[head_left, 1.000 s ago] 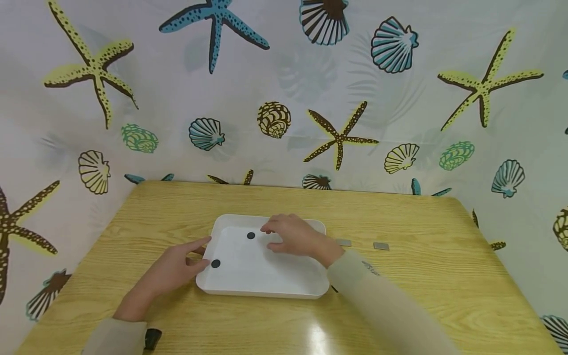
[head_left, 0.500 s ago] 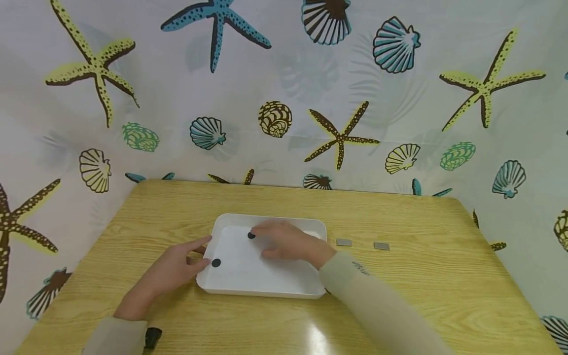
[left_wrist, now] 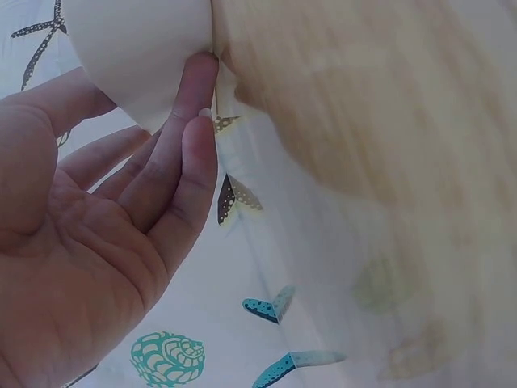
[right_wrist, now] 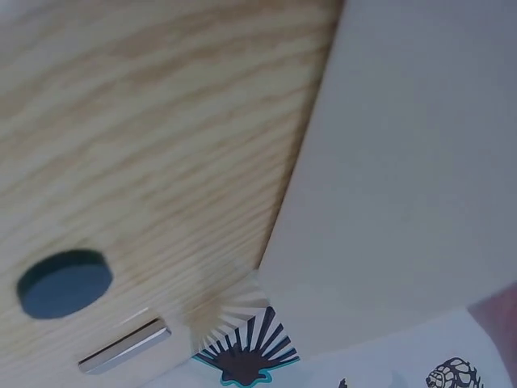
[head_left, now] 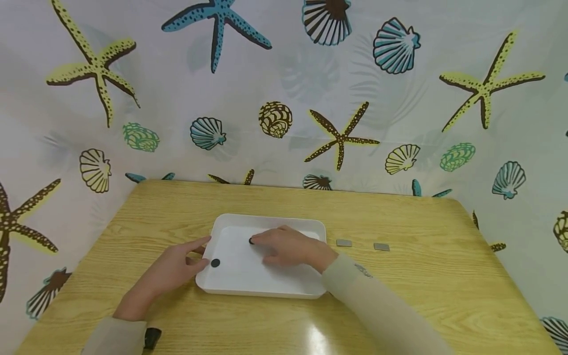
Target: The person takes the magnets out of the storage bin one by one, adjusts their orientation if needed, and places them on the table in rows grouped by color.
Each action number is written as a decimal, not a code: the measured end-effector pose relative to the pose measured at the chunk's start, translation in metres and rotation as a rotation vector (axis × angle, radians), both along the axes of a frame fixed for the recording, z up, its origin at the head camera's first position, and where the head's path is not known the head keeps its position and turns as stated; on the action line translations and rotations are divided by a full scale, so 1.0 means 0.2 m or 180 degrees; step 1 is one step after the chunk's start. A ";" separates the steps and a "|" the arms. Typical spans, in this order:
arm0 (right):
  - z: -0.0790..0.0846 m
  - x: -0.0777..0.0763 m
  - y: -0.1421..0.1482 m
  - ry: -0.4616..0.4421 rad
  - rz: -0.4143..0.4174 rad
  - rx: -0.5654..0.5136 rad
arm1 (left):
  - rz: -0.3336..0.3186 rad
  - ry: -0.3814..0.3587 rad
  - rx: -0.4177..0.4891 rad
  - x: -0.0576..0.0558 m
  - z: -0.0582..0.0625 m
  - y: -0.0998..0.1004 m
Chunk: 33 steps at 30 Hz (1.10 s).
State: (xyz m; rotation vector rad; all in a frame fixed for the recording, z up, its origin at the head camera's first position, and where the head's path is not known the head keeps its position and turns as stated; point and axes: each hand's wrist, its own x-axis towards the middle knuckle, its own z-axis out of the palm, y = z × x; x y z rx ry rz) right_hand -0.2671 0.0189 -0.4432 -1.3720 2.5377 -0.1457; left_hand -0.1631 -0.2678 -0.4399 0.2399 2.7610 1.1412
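A shallow white tray (head_left: 262, 283) lies on the wooden table. My left hand (head_left: 175, 268) rests against its left side, with thumb and index finger spread along the outer wall. In the left wrist view the fingers (left_wrist: 198, 158) touch the outside of the tray (left_wrist: 141, 56). Over the tray, my right hand (head_left: 288, 246) puts its index fingertip on a small black disc (head_left: 250, 241), which the finger partly covers. The thumb stays apart from that disc. Another black disc (head_left: 215, 263) lies inside the tray, near its left wall.
Right of the tray, two small grey rectangular pieces (head_left: 343, 243) lie on the wooden table (head_left: 421, 276). The right wrist view shows a dark round disc (right_wrist: 65, 284) and a silver bar (right_wrist: 125, 347) on the table. A curtain (head_left: 248, 88) printed with shells and starfish surrounds the table.
My right hand has moved left and onto the far black disc. That disc has shifted slightly toward me. My left hand stays at the tray's left side.
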 end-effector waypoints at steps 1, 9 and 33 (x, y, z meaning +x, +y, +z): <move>0.00 0.00 0.01 0.0003 0.0021 -0.0005 | 0.0004 0.0000 -0.0007 0.00 0.00 0.00; 0.02 0.04 0.08 0.0001 0.0127 -0.0064 | -0.0019 -0.0009 -0.0076 -0.01 0.00 0.00; -0.04 0.04 0.08 -0.0827 -0.0445 -0.0902 | -0.0045 0.0023 -0.0014 -0.01 -0.02 -0.01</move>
